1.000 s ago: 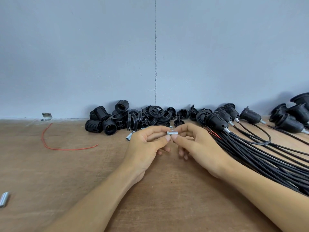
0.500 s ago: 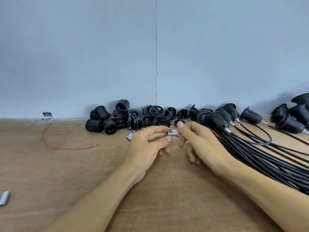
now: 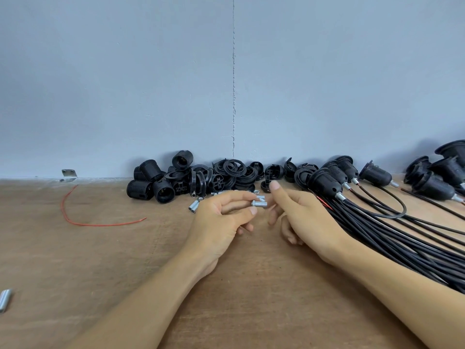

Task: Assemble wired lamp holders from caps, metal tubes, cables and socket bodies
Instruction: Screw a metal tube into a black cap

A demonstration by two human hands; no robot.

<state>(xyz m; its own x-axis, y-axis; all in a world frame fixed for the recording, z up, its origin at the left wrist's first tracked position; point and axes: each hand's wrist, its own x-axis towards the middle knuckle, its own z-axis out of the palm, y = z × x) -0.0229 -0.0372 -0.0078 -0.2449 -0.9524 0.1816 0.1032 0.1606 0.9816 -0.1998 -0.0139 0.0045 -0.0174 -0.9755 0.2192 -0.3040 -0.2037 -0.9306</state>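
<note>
My left hand (image 3: 221,217) pinches a short silver metal tube (image 3: 259,203) between thumb and forefinger, just in front of the parts pile. My right hand (image 3: 299,212) is beside it with fingers apart and holds nothing; its forefinger points up toward a black cap (image 3: 265,185). Loose black socket bodies (image 3: 151,187) and caps and rings (image 3: 231,170) lie along the wall. More silver tubes (image 3: 194,205) rest on the wooden table (image 3: 100,260). A bundle of black cables (image 3: 392,238) with assembled lamp holders (image 3: 325,183) runs off to the right.
A loose red wire (image 3: 75,217) curls on the table at the left. One stray metal tube (image 3: 5,299) lies at the left edge. A small metal bracket (image 3: 69,173) sits at the foot of the blue-grey wall (image 3: 226,84). More assembled holders (image 3: 437,180) are at far right.
My right hand has let go of the tube and opened, its forefinger lifting toward the caps. My left hand keeps the tube in about the same place.
</note>
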